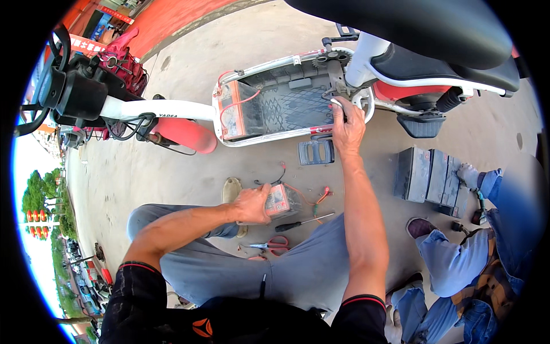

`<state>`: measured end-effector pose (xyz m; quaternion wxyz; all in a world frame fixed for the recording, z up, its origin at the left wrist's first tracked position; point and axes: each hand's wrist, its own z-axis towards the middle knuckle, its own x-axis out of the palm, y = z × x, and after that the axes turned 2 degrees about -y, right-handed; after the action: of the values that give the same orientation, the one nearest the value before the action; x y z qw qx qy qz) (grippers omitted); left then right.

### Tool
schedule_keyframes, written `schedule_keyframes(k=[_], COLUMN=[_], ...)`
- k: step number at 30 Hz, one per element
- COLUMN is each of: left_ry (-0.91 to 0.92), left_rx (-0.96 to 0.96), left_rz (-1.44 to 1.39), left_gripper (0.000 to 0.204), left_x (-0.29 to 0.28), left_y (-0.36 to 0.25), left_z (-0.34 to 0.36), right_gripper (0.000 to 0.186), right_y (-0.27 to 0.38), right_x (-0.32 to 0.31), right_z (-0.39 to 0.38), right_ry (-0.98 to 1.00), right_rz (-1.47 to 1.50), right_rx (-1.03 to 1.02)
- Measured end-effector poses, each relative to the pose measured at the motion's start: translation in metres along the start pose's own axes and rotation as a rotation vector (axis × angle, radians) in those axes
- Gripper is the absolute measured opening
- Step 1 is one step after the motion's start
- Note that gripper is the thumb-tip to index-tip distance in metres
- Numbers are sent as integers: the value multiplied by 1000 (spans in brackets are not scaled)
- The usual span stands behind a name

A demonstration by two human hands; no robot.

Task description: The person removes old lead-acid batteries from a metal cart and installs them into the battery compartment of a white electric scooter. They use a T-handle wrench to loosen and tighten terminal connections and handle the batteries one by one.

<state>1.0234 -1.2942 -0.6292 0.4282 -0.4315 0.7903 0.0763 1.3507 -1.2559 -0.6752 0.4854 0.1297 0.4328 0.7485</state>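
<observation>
My left hand (255,203) grips a dirty battery (282,202) with an orange-red label, low between my legs; red and black leads (309,199) come from it. My right hand (346,123) is pinched at the right end of the scooter's open floor compartment (289,109), on a small white-tipped cable end (335,102), partly hidden by my fingers. Another orange-labelled battery (232,100) with red wires sits in the compartment's left end. A screwdriver (295,225) and red-handled scissors (278,246) lie on the ground below the held battery.
The scooter's front (77,92) is left, its black seat (412,28) overhead right. A grey plastic part (316,152) lies below the compartment. Several dark batteries (415,175) stand at right beside other people's legs (450,264). A red wall (149,20) runs behind.
</observation>
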Motion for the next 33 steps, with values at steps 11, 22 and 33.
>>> schedule_keyframes(k=[11,22,33], left_ry=[-424,-540,-483], left_rx=[105,79,169], left_rz=[-36,-30,152], left_gripper=[100,103,102], left_x=[-248,-309,-265], left_y=[-54,-41,-31], left_z=[-71,57,146], right_gripper=[19,18,15], right_y=[-1,7,-4], right_x=[-12,3,0], right_z=[-2,-6,-1], right_ry=[54,-7,-54], right_rz=[11,86,71], right_rx=[53,212,112])
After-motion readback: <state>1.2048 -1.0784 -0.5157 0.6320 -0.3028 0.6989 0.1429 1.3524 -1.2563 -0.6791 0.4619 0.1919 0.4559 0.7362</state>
